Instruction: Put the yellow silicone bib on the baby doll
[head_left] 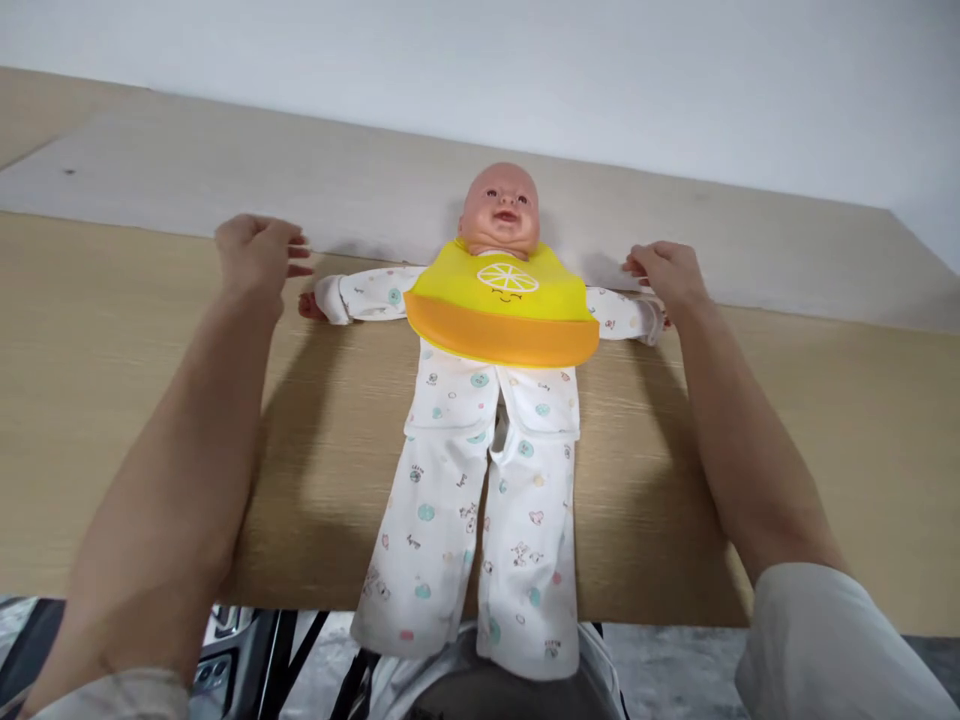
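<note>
A baby doll (501, 208) lies on its back on a wooden table (112, 400), head toward the wall, arms spread. It wears white printed pyjamas (480, 480) and a yellow and orange bib (501, 305) with a lemon face. The trouser legs hang over the near table edge. My left hand (259, 252) hovers just left of the doll's sleeve end, fingers loosely curled, holding nothing. My right hand (666, 275) rests at the doll's other sleeve cuff (651, 320), fingers bent and touching it.
A paler board (225, 180) runs along the back of the table against a white wall (525, 70). Below the near edge are dark chair or frame parts (300, 640) and a grey floor (660, 660).
</note>
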